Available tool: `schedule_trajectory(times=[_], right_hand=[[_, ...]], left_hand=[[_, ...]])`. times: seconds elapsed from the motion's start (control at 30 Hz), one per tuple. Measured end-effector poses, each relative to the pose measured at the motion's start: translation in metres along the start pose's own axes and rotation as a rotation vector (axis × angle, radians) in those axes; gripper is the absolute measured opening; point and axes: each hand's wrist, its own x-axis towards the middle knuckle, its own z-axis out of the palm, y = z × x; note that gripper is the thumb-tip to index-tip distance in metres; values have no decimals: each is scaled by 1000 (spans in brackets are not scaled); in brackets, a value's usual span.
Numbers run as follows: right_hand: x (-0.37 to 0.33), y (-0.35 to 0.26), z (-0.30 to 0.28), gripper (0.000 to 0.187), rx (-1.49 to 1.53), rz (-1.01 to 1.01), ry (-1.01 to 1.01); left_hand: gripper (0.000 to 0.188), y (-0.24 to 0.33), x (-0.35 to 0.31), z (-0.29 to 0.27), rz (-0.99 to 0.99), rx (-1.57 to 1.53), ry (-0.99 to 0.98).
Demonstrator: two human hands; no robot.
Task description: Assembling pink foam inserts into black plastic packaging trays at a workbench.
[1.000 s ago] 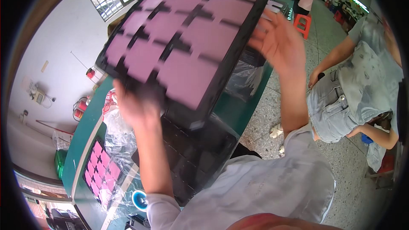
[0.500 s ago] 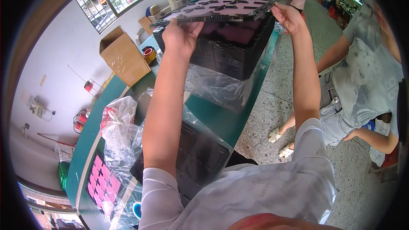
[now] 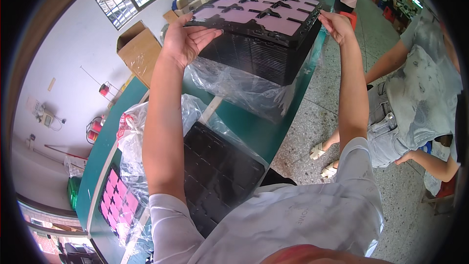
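A black plastic tray with pink squares in its cells lies on top of a tall stack of black trays. At the tray's near left corner is my left hand, open, palm up, its fingers stretched along the rim and the thumb raised by the edge. Beside the right edge my right hand is open with fingers a little curled, the fingertips at or just off the rim. Nearer to me, a black tray lies on the table, partly covered by my left arm and shirt.
Clear plastic sheeting spreads under the stack on the green table. An open cardboard box and a white plastic bag are at the left, with a pink-filled tray nearer. A person stands close on my right.
The pink-filled tray was held raised and tilted above the stack; now it rests flat on it. My left hand has shifted left and loosened, and my right hand has eased off the rim.
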Motion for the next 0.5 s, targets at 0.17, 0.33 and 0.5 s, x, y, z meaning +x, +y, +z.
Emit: schedule_trajectory(times=[0.17, 0.33, 0.5], right_hand=[[-17, -5, 9, 22, 3, 5, -45], [-29, 1, 8, 17, -46, -27, -11], [-81, 37, 17, 14, 184, -375, 294]], left_hand=[[50, -3, 18, -23, 103, 191, 157], [37, -10, 22, -32, 52, 236, 169], [34, -45, -54, -51, 215, 229, 193]])
